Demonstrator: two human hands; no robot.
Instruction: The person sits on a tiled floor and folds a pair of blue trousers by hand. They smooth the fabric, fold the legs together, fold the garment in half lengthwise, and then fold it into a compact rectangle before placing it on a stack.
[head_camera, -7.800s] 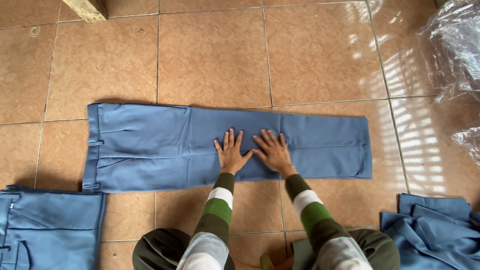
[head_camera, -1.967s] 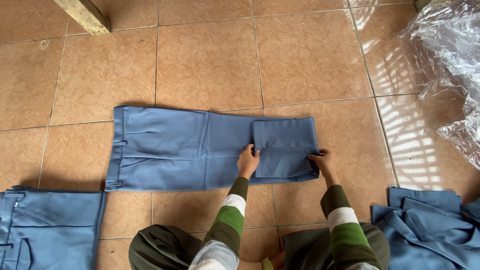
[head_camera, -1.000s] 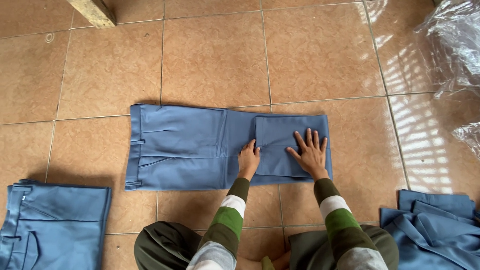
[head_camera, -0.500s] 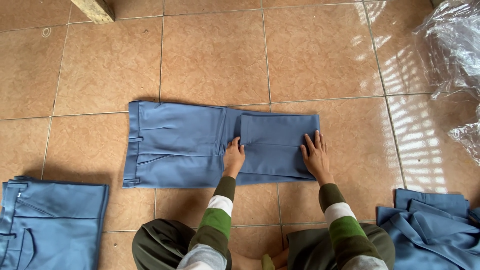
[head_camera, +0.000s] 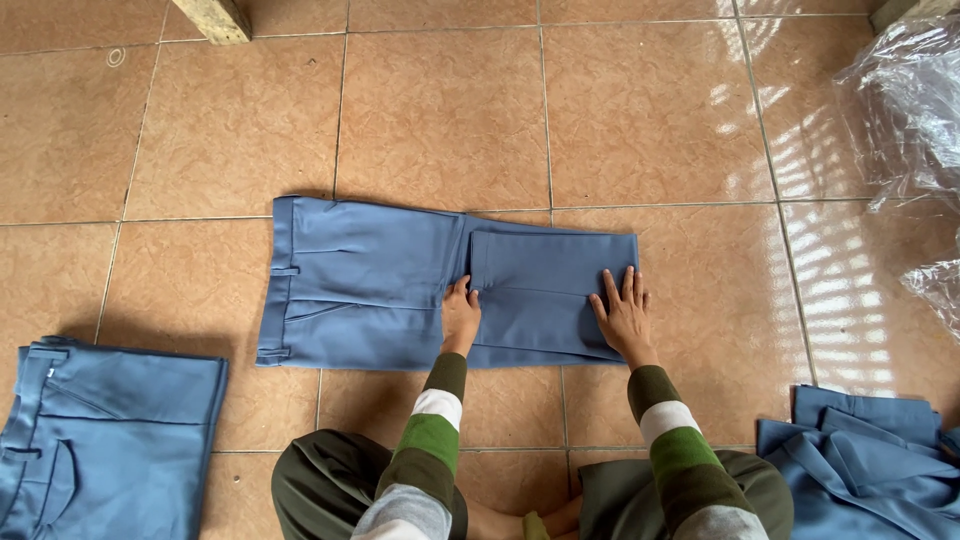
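Two flat hands press on blue trousers (head_camera: 370, 285) spread on the tiled floor (head_camera: 440, 110). Left hand (head_camera: 460, 318) pins the fold's edge, right hand (head_camera: 625, 318) smooths the doubled leg; neither grip closes, palms holding the crease steady.

Garment workroom, tiled floor (head_camera: 440, 110), stacked trousers (head_camera: 110, 430)

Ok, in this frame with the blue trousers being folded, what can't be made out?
Head view only:
- Folded trousers: the layer beneath the folded-over leg panel is covered by it.
- Left hand and right hand: palms face down, hidden.
- Blue garment at left: cut off by the left and bottom edges.
- Crumpled blue heap at right: cut off by the bottom and right edges.
- Clear plastic wrap: contents unreadable through glare.
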